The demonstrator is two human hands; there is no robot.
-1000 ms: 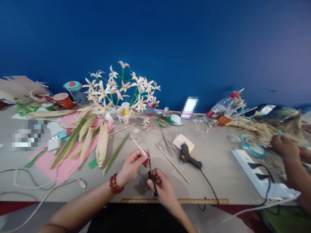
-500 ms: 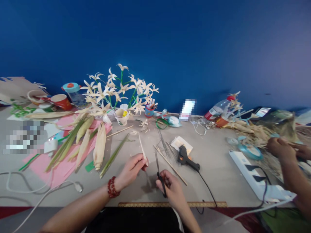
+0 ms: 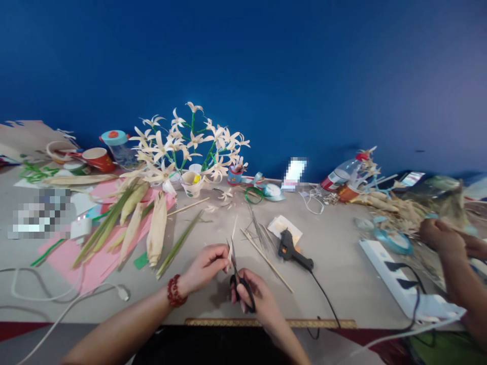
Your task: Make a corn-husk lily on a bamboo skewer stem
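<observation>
My left hand [image 3: 207, 266], with a red bead bracelet on the wrist, pinches a thin pale husk strip [image 3: 232, 238] that points up and away. My right hand [image 3: 255, 298] grips black-handled scissors [image 3: 238, 276]. Their blades touch the lower end of the strip, right beside my left fingertips. Both hands hover over the grey table [image 3: 335, 263] near its front edge.
Corn husks [image 3: 158, 228] lie on pink paper at left. A bunch of husk flowers [image 3: 190, 142] stands behind. A black glue gun [image 3: 291, 248], wooden sticks [image 3: 266, 261] and a ruler [image 3: 270, 322] are close. Another person's hands [image 3: 445, 238] work at right by a white power strip [image 3: 403, 281].
The scissors came back left to the strip after having been held apart from it. My left hand turned the strip more upright. The other person's hands shifted slightly.
</observation>
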